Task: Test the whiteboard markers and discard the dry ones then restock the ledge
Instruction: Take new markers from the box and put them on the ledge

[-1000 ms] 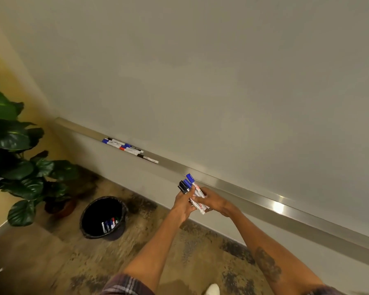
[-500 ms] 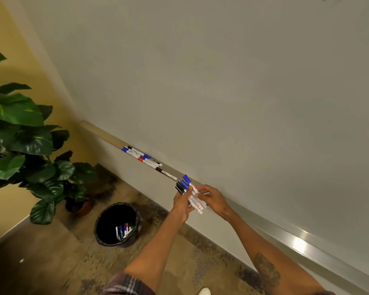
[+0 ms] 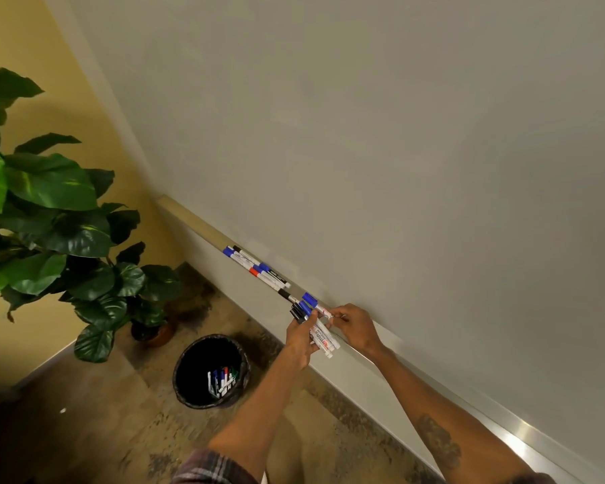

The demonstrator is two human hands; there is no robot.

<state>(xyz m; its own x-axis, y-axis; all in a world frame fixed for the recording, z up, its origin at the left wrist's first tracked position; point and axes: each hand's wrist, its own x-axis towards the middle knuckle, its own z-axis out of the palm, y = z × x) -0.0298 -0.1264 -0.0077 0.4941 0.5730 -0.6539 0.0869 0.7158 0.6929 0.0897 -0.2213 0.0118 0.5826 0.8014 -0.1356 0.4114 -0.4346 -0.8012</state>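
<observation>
At the ledge (image 3: 503, 426), your left hand (image 3: 299, 338) grips markers (image 3: 323, 338); your right hand (image 3: 355, 328) pinches one. They look light and slick; hold mid-barrel.

We can't count the bundle of white-barrelled markers (image 3: 321, 336): the left hand (image 3: 299, 338) is wrapped round it and covers the middle of the barrels. The print on them is too small for us to read. Where the right hand (image 3: 355, 328) meets the top blue-capped one, we can't tell if it's pinching or just touching. The loose pens (image 3: 222, 377) in the round black waste bin (image 3: 203, 403) are too tiny to count. The brown plant pot (image 3: 156, 333) sits mostly behind leaves, and the big green leafy plant (image 3: 49, 218) runs off the left edge. The long brushed-metal ledge (image 3: 517, 437) exits bottom right. The plaid sleeve (image 3: 210, 469) gets chopped by the bottom edge, and the dark forearm tattoo (image 3: 439, 445) is a blur.
</observation>
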